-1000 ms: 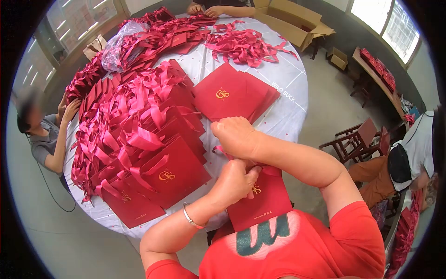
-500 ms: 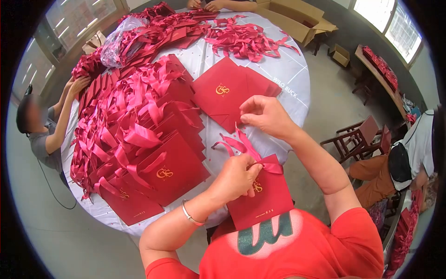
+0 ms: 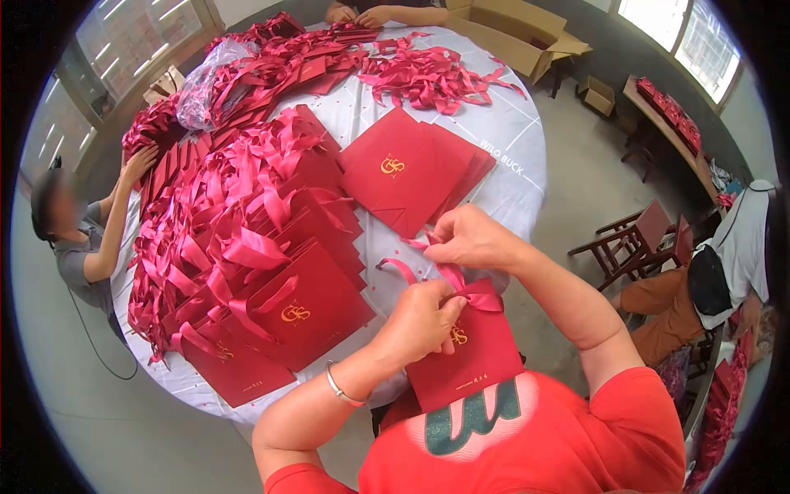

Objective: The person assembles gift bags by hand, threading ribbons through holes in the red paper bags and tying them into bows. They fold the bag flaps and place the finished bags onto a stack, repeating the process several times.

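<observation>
A red paper gift bag (image 3: 465, 362) with gold lettering hangs upright against my shirt at the table's near edge. My left hand (image 3: 421, 321) is closed on its upper left edge, by the ribbon. Farther up, my right hand (image 3: 469, 239) pinches the pink ribbon (image 3: 451, 276) that rises from the top of the bag. One loose ribbon end curls beside my left fingers. Just beyond my hands lies a flat stack of red bags (image 3: 399, 169). To the left, many red bags (image 3: 309, 309) with pink ribbon handles stand packed in rows.
A white cloth covers the round table (image 3: 518, 132). Loose pink ribbons (image 3: 436, 78) and clear plastic (image 3: 206, 86) lie toward the back. Co-workers' hands (image 3: 136, 169) are at the left and far edges. A cardboard box (image 3: 510, 33) stands behind, a wooden chair (image 3: 625, 243) to the right.
My right hand has moved down toward the bag and now pinches the ribbon, where before its fingers were above it. My left hand keeps its hold on the bag.
</observation>
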Tool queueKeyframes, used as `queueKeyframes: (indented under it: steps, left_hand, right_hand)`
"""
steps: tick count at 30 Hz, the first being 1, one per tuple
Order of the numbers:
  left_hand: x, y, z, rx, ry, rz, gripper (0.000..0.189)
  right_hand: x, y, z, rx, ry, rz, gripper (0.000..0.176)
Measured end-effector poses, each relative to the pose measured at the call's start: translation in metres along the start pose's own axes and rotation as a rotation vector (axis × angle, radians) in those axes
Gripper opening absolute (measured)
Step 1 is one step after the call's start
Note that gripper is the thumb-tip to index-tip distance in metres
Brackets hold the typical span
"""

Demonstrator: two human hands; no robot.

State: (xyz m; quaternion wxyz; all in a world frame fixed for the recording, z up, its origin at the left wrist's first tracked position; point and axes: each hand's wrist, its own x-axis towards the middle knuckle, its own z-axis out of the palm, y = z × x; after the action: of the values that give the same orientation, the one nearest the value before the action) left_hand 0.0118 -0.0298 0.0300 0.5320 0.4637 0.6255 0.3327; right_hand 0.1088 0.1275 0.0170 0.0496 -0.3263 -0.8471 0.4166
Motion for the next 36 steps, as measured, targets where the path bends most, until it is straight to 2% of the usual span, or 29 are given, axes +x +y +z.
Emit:
queueKeyframes:
  steps: [1,2,4,7,10,20,25,31,36]
  left_hand:
    - [0.000,0.000,0.000,-0.001,-0.005,0.009,0.029]
    - [0.001,0.001,0.001,-0.016,-0.005,-0.011,0.029]
    - [0.001,0.000,0.000,-0.021,0.000,-0.034,0.029]
    - [0.002,-0.001,0.001,-0.002,-0.001,-0.046,0.029]
    - [0.002,0.001,0.001,-0.005,-0.002,-0.052,0.028]
    - [0.001,0.001,0.001,-0.039,-0.008,-0.055,0.026]
    - [0.000,0.002,0.002,-0.054,0.000,-0.017,0.025]
    - [-0.001,0.002,0.003,-0.054,0.001,0.013,0.024]
    - [0.000,0.000,0.004,-0.064,0.024,0.010,0.023]
  right_hand:
    - [-0.002,0.004,0.000,0.149,0.027,0.087,0.017]
    - [-0.005,0.010,-0.003,0.140,0.044,0.095,0.017]
    - [-0.006,0.019,-0.004,0.698,-0.022,0.063,0.019]
    - [-0.007,0.021,-0.010,0.775,-0.026,0.092,0.029]
    - [-0.008,0.023,-0.011,0.865,-0.053,0.101,0.028]
    - [-0.002,0.020,-0.009,0.995,-0.055,0.002,0.022]
    - [0.007,0.021,-0.006,0.859,-0.055,-0.010,0.031]
    - [0.010,0.010,-0.007,0.943,-0.184,-0.019,0.034]
    - [0.015,0.011,-0.001,0.968,-0.144,-0.007,0.037]
